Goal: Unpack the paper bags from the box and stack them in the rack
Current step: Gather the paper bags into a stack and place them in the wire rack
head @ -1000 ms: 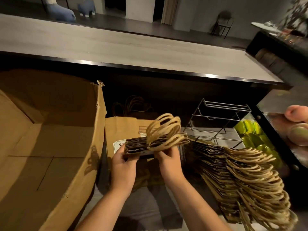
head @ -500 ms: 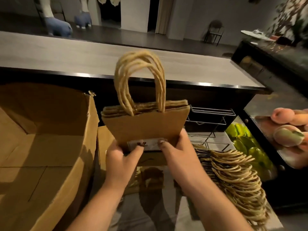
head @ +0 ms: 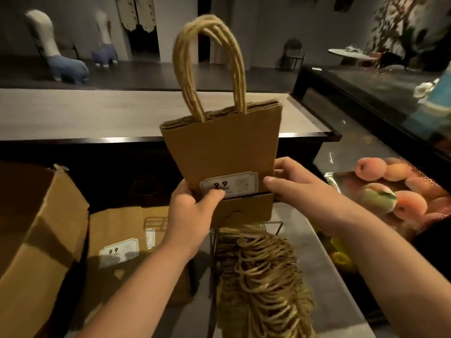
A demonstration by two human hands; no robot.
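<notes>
Kraft paper bags, a flat upright bundle, were pinched at 6 o'clock by left hand and right hand, above the racked bags.

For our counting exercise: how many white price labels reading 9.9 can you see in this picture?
2. One label is on the bundle of bags held up by both hands, partly under the left thumb. The other is on the flat bags lower left. Others may be hidden.

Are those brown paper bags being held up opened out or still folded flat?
Folded flat: the bundle of brown paper bags shows stacked thin edges on top, bottoms folded up.
</notes>
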